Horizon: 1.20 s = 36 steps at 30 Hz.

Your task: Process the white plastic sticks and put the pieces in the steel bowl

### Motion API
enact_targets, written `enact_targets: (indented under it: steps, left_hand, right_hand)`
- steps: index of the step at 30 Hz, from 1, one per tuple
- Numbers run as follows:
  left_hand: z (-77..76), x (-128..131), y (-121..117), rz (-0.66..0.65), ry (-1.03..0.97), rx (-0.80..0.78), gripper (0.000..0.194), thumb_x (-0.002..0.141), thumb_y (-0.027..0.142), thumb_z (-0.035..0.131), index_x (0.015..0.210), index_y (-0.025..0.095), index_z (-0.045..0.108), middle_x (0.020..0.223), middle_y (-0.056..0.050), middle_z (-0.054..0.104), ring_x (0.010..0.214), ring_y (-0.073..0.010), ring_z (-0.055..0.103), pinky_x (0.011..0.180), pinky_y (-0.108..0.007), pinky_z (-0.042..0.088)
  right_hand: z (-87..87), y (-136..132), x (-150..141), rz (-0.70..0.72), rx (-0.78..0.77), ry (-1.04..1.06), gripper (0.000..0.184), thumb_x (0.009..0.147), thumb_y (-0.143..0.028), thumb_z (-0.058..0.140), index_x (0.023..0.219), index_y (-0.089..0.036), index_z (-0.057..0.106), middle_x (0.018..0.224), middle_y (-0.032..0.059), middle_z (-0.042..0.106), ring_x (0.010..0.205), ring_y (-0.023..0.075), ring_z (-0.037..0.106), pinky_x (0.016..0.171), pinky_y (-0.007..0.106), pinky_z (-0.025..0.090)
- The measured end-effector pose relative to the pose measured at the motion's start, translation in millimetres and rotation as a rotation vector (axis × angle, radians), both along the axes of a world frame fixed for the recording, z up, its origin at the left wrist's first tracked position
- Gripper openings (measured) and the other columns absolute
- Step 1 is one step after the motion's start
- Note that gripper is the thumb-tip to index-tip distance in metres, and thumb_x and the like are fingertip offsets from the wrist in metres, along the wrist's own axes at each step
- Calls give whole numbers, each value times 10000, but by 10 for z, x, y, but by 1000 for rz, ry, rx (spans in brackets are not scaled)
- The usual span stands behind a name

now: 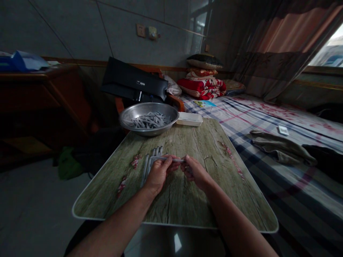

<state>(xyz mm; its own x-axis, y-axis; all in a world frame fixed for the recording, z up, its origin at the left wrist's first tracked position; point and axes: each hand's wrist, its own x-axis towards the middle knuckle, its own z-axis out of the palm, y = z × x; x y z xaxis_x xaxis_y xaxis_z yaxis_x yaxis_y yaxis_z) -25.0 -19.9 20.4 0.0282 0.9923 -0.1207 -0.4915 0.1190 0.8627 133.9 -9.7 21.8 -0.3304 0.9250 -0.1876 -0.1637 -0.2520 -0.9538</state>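
Observation:
Above the middle of the table (182, 200), my left hand (160, 171) and my right hand (194, 171) are close together. Between them runs a slim, pale, pen-like tube (160, 157), lying nearly level. Thumb and fingers of my left hand are closed around its middle. My right fingertips pinch its right end; what exactly they cover there is hidden. Several similar pale tubes (145, 169) with dark ends lie side by side on the tabletop, just left of my left hand and partly behind it.
Beyond my hands stands a metal bowl (125, 123) heaped with small pale pieces (151, 120). Touching or close beside it is a white tray (189, 124). A black case-like object (134, 80) leans behind. The bed (227, 117) borders the table's right side; a wooden desk (53, 82) stands left.

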Motion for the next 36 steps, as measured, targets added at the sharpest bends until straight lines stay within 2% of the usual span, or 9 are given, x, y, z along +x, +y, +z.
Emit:
enact_targets:
  steps: [3, 7, 10, 13, 16, 22, 29, 32, 36]
  left_hand:
    - [-14, -1, 5, -2, 6, 13, 364, 697, 449, 811, 869, 146, 705, 871, -76, 776, 803, -214, 740, 741, -309, 584]
    - [-2, -9, 7, 7, -1, 2, 396, 668, 460, 829, 866, 141, 704, 866, -74, 773, 807, -215, 740, 726, -301, 584]
    - [18, -5, -1, -3, 5, -5, 387, 673, 453, 826, 867, 142, 701, 875, -80, 774, 810, -218, 740, 714, -294, 580]
    - [22, 4, -5, -14, 12, -2, 373, 678, 444, 822, 865, 147, 700, 873, -84, 774, 804, -226, 739, 724, -313, 580]
    - [6, -4, 7, 21, 2, -3, 368, 675, 440, 822, 858, 146, 698, 854, -79, 770, 788, -218, 734, 718, -313, 577]
    - [-39, -61, 47, 156, -19, -24, 334, 746, 451, 761, 864, 150, 676, 837, -78, 760, 750, -192, 720, 635, -270, 545]
    - [-56, -26, 29, 157, 116, 48, 219, 787, 396, 734, 761, 182, 698, 804, -72, 737, 731, -189, 688, 587, -254, 528]
    - [-35, -36, 49, 210, 9, 46, 202, 808, 362, 704, 810, 161, 682, 799, -76, 737, 713, -178, 688, 588, -249, 535]
    - [11, -145, 147, 400, -296, -45, 143, 913, 244, 515, 858, 170, 624, 696, -59, 721, 638, -171, 686, 611, -287, 551]
  right_hand:
    - [-24, 23, 5, 6, 0, -52, 497, 800, -669, 564, 692, -195, 458, 549, -63, 378, 421, 51, 250, 393, 213, 136]
    - [-16, 29, 8, 21, 0, 71, 428, 690, -512, 749, 830, -220, 469, 572, -95, 396, 410, 47, 253, 380, 192, 121]
    - [-4, 21, 5, 25, -68, 118, 452, 722, -584, 687, 899, -220, 487, 668, -60, 509, 399, 43, 267, 367, 192, 90]
    - [-17, 27, 4, 4, -104, 64, 468, 779, -647, 593, 782, -190, 491, 593, -52, 461, 394, 39, 259, 372, 197, 98]
    - [-25, 39, 14, -25, -102, 47, 395, 760, -531, 658, 714, -191, 463, 552, -71, 407, 393, 34, 258, 377, 193, 110]
    - [37, 60, 68, 12, -197, 229, 246, 595, -217, 628, 781, -213, 467, 613, -55, 531, 385, 49, 295, 355, 185, 94]
    - [22, 29, 27, 105, -145, 95, 321, 741, -465, 672, 768, -188, 511, 612, -52, 486, 404, 41, 293, 352, 193, 115]
    - [-6, 24, 38, 152, -156, 43, 366, 713, -455, 719, 705, -198, 460, 548, -84, 397, 404, 32, 256, 363, 187, 116]
    - [-10, 35, 107, 222, -180, 98, 308, 693, -356, 698, 672, -207, 428, 505, -99, 335, 388, 32, 209, 361, 191, 85]
